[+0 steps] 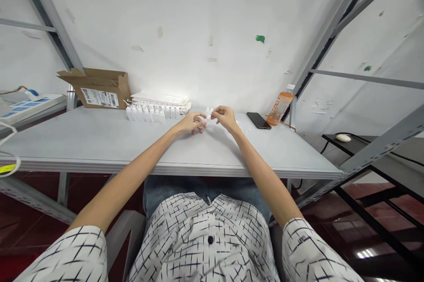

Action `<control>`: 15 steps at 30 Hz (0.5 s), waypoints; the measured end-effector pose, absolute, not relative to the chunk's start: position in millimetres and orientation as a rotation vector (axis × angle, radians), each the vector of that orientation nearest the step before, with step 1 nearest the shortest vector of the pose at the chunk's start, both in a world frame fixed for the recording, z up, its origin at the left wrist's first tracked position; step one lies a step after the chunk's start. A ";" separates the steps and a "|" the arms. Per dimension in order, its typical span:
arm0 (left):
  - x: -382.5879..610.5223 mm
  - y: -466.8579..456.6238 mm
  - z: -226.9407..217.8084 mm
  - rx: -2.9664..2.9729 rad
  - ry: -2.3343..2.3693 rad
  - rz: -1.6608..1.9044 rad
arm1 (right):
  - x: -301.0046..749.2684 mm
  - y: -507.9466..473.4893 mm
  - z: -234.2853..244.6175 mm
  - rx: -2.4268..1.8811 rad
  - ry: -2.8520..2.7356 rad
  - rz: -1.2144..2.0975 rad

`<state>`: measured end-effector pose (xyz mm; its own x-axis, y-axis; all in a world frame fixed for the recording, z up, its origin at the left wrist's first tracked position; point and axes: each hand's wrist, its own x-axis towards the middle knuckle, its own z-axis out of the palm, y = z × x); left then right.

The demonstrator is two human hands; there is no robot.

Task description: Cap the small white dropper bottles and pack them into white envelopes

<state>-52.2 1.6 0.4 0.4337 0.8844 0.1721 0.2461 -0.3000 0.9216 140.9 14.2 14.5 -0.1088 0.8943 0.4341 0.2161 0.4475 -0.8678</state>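
Left hand (191,123) and right hand (226,118) pinch a small white plastic piece (207,118) between fingertips, just right of a row of white bottles (149,114).

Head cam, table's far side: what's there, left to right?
Cardboard box → small white plastic bottles → left hand → right hand → black smartphone → orange drink bottle
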 end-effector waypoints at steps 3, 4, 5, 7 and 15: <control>-52.3 1.3 0.8 1.788 0.963 0.896 | 140.2 10.4 15.5 -0.967 -1.601 0.817; -52.4 1.3 0.9 1.788 0.960 0.895 | 140.5 9.3 16.0 -0.966 -1.594 0.830; -52.5 1.3 0.9 1.787 0.957 0.895 | 141.1 8.5 16.5 -0.967 -1.586 0.839; -52.5 1.4 0.8 1.777 0.951 0.900 | 142.7 7.7 16.9 -0.966 -1.577 0.848; -52.3 1.0 2.1 1.769 0.942 0.893 | 146.1 9.4 13.2 -0.907 -1.724 0.900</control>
<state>-52.3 1.0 2.1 0.4457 0.8787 0.1710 0.2179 -0.2918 0.9313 146.1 9.4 13.2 -0.2681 0.8761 0.4007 0.1726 0.4529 -0.8747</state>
